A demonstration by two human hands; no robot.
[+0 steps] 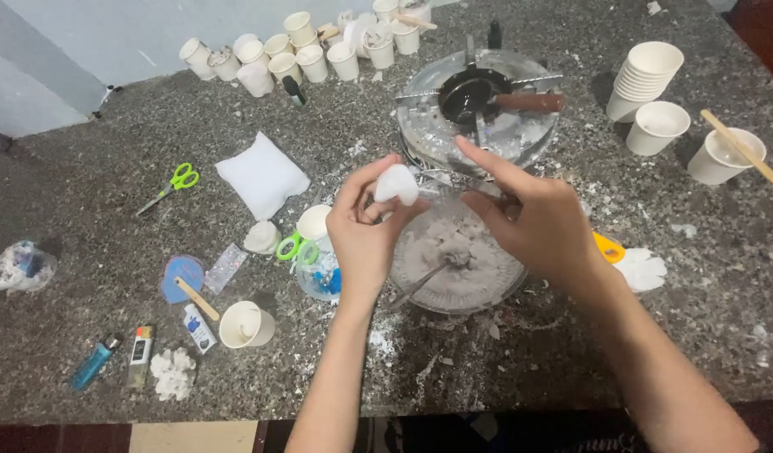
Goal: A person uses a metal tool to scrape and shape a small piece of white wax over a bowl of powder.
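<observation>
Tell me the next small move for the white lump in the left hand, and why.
Probably lower the soft white lump, pinched in the left hand, into the clear glass bowl of grey paste: it hangs just above the rim, and the open right hand hovers over the bowl.

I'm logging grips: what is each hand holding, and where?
The left hand pinches a small white lump by its lower edge, at the fingertips. The right hand holds nothing.
</observation>
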